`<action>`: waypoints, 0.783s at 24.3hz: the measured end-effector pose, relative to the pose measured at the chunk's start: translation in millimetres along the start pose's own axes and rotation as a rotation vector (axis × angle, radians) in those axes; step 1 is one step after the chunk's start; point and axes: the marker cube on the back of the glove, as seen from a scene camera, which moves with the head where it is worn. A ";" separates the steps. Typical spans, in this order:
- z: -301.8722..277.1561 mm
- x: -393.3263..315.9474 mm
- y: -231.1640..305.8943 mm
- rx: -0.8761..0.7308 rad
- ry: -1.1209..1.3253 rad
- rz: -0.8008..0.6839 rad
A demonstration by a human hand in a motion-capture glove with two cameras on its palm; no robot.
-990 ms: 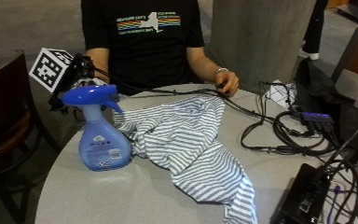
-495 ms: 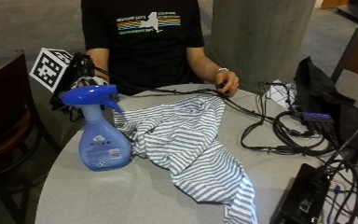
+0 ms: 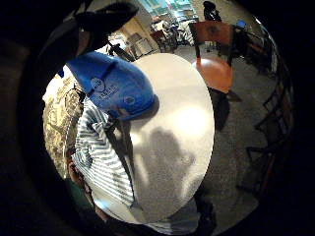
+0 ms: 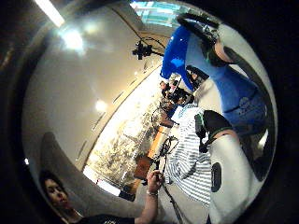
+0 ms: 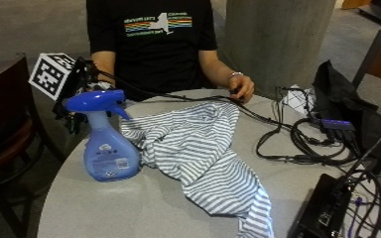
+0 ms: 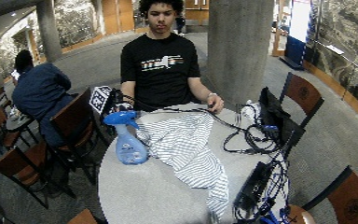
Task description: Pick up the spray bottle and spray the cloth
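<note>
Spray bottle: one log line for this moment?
spray bottle: upright on table | cloth: beside it, spread | right hand: behind bottle, not gripping

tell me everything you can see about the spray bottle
The spray bottle is translucent blue plastic with a darker blue trigger head and a small white label low on its body. It stands upright on the round grey table, near the edge by the person's right side, nozzle pointing toward the striped cloth, whose edge lies against its base. The gloved hand sits just behind the head; contact is unclear.
</note>
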 end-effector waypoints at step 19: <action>18.8 12.5 -20.2 -0.121 -0.011 0.139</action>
